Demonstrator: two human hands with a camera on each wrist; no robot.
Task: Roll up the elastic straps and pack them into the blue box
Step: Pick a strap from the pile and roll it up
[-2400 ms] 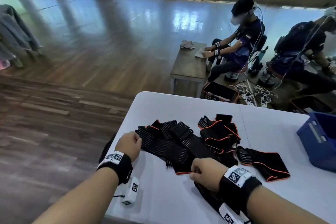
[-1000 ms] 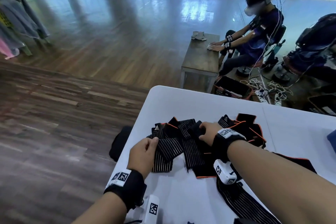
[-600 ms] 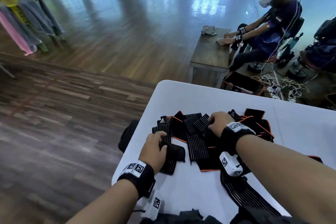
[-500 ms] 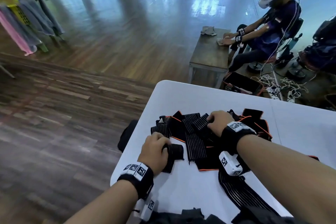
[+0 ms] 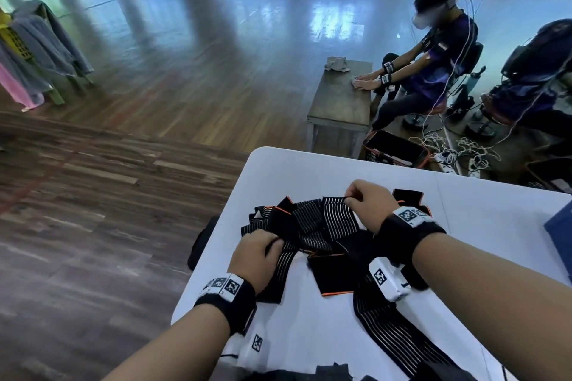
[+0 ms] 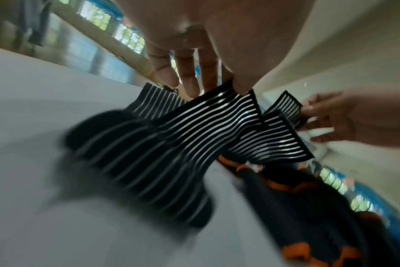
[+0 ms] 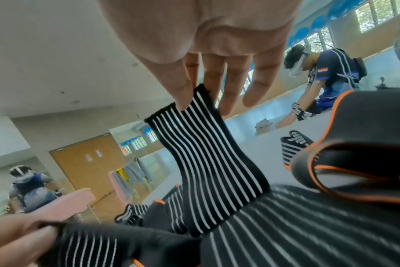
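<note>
A heap of black elastic straps (image 5: 334, 275), some with orange trim, lies on the white table (image 5: 340, 170). One white-striped strap (image 5: 337, 216) is lifted off the heap between both hands. My right hand (image 5: 356, 199) pinches its far end with thumb and forefinger, shown close in the right wrist view (image 7: 194, 97). My left hand (image 5: 266, 244) grips the same strap (image 6: 194, 126) nearer to me, thumb against fingers (image 6: 228, 86). Only a corner of the blue box (image 5: 560, 235) shows at the right edge.
Another long striped strap (image 5: 390, 328) runs toward the table's near edge. A dark piece (image 5: 201, 241) hangs over the left table edge. Beyond the table a seated person (image 5: 433, 65) works at a wooden bench (image 5: 340, 102), beside a floor basket (image 5: 393, 148).
Both hands have risen off the heap. The right hand now pinches the strap's end and the left grips it lower, so the strap hangs lifted between them.
</note>
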